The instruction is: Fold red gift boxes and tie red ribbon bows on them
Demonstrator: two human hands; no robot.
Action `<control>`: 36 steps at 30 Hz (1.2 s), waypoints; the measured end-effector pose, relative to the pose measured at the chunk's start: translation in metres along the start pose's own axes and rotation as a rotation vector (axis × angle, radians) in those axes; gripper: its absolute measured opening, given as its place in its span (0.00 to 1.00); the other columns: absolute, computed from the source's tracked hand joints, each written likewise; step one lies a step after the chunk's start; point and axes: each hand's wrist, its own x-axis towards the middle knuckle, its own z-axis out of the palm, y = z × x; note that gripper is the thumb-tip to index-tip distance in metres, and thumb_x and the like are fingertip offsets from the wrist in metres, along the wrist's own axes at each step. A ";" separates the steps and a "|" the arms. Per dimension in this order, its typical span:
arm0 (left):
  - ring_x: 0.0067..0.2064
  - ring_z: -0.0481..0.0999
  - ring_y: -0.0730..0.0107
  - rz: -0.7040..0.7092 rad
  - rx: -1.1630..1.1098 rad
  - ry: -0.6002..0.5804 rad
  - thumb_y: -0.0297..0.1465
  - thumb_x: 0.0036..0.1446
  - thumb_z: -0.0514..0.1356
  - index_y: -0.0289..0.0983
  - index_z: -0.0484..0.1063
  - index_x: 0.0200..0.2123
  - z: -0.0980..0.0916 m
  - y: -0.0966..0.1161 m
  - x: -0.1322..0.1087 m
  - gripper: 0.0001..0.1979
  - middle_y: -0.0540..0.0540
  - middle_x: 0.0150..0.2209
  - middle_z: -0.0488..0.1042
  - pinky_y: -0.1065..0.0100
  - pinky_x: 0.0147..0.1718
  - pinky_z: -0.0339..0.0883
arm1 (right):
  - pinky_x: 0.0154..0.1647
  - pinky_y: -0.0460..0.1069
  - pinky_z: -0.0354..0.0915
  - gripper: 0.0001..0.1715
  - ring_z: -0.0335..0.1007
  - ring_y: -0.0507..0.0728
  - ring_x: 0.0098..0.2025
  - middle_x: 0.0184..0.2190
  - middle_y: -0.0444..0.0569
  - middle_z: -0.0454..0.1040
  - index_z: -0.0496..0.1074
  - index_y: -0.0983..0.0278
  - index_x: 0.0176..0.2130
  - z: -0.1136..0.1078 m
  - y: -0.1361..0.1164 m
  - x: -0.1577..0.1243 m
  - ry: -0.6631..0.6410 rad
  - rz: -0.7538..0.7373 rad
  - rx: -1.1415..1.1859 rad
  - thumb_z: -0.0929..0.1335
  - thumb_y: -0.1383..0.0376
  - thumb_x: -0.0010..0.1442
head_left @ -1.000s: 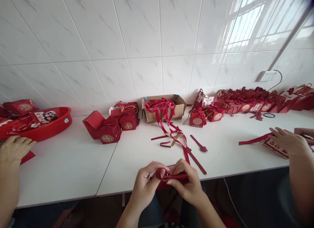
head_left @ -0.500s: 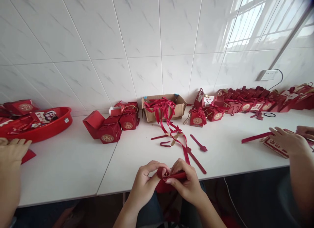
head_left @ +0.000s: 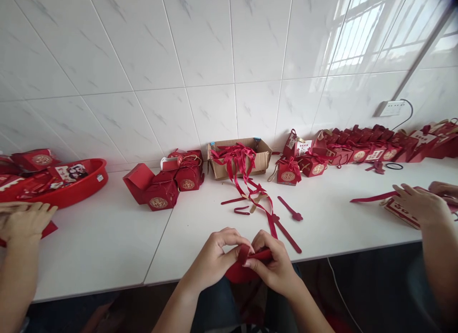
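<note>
At the table's near edge, over my lap, my two hands work on a red gift box point(head_left: 238, 273); most of it is hidden by my fingers and by its position below the table top. My left hand point(head_left: 216, 256) is closed, thumb and fingers pinching a dark red strap point(head_left: 244, 253) that bends upward at the top of the box. My right hand point(head_left: 274, 260) is closed too, thumb and fingers gripping the box's top edge beside the strap. Just beyond lie several loose dark red straps point(head_left: 288, 235) and a trailing red ribbon point(head_left: 266, 206).
A cardboard box point(head_left: 238, 168) of ribbons stands by the wall. Finished-looking red boxes point(head_left: 161, 194) sit left of it, more point(head_left: 288, 173) to the right. A red basin point(head_left: 86, 187) is far left. Co-workers' hands point(head_left: 30, 221) work at both sides, a right-side hand point(head_left: 418, 206) on a box.
The strap's round loop between my hands has turned and now looks narrower. My left hand has shifted slightly up. The co-worker's hand at the left has moved a little to the right.
</note>
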 end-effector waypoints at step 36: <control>0.47 0.74 0.64 0.575 0.304 0.201 0.20 0.53 0.61 0.42 0.69 0.39 0.010 -0.029 -0.020 0.13 0.50 0.36 0.78 0.58 0.52 0.61 | 0.32 0.54 0.63 0.12 0.69 0.56 0.29 0.29 0.46 0.76 0.64 0.59 0.33 0.001 -0.004 -0.005 0.182 -0.343 -0.027 0.69 0.73 0.54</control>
